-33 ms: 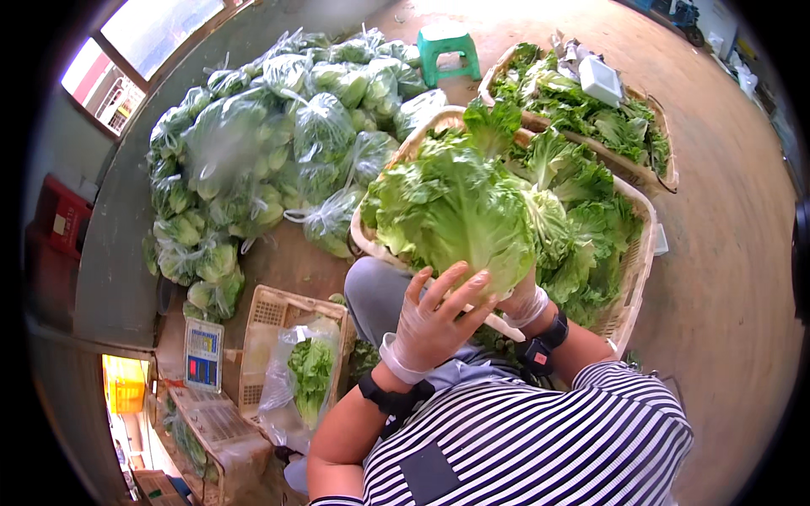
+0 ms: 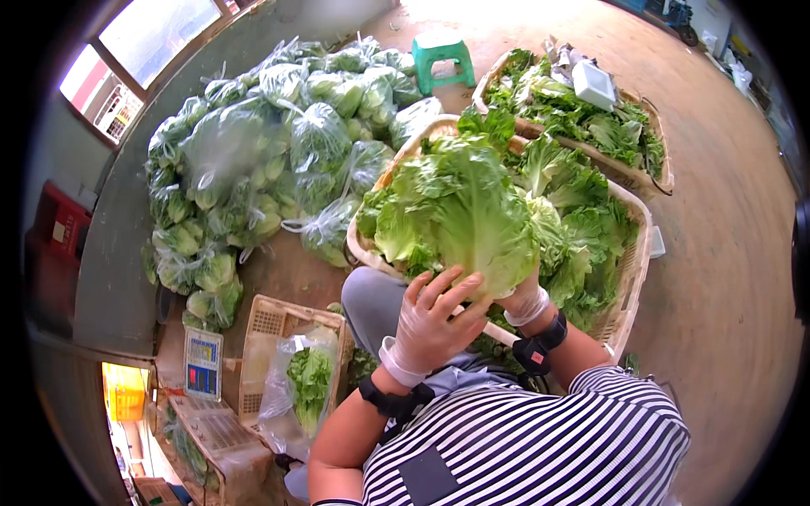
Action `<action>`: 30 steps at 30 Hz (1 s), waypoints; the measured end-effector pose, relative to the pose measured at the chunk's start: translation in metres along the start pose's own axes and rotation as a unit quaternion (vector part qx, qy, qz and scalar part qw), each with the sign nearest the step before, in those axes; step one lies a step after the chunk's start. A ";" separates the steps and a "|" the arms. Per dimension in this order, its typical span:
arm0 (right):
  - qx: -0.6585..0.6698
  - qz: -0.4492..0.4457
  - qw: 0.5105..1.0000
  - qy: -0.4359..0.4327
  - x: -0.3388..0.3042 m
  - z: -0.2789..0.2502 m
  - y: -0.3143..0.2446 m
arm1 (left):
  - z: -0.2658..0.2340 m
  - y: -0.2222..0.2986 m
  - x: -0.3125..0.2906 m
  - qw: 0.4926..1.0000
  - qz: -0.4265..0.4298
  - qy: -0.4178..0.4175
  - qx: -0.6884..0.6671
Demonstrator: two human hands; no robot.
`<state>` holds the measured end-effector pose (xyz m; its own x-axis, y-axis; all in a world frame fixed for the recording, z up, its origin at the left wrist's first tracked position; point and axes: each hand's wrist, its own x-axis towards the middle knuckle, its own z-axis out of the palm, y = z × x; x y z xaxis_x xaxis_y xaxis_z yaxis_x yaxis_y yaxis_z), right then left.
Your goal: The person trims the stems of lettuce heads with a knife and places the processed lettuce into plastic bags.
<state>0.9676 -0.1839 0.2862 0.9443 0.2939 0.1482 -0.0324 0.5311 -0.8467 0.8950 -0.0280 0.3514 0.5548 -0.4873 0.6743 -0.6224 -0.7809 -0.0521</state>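
A large head of leafy green lettuce (image 2: pixel 472 211) is held up before me, over the near rim of a cream plastic basket (image 2: pixel 637 270). My left hand (image 2: pixel 440 319), in a clear thin glove, wraps its fingers round the near, pale end of the head. Gloved too, my right hand (image 2: pixel 525 302) grips the same end from the right; its fingers are mostly hidden behind the leaves. More loose lettuce (image 2: pixel 582 228) fills the basket around and behind the held head.
Bagged green vegetables (image 2: pixel 321 143) are piled at the far left, beside a green stool (image 2: pixel 443 63). A second basket (image 2: pixel 662 169) of leaves stands beyond. At my left are a scale (image 2: pixel 203 363) and a crate (image 2: pixel 253 337) with lettuce in a clear bag (image 2: pixel 283 396).
The view has shifted slightly. Both hands remain on the lettuce, whose leaves sit a little differently, with more of the pale middle leaf showing.
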 end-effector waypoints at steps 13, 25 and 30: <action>0.403 0.017 0.914 -0.039 0.026 -0.059 -0.004 | 0.030 0.006 0.020 0.666 -0.407 0.050 -0.624; 0.339 -0.060 0.938 -0.039 0.016 -0.047 -0.010 | 0.033 -0.035 0.001 0.626 -0.471 -0.014 -0.621; -0.060 0.022 0.958 -0.278 0.010 0.002 -0.013 | 0.023 -0.016 -0.014 0.418 -0.473 0.121 -0.766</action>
<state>0.9771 -0.1864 0.2995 0.6216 0.7092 0.3326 0.0024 0.4229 -0.9062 0.9102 -0.0176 0.3254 0.9959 -0.0457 -0.0775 0.0879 0.6781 0.7297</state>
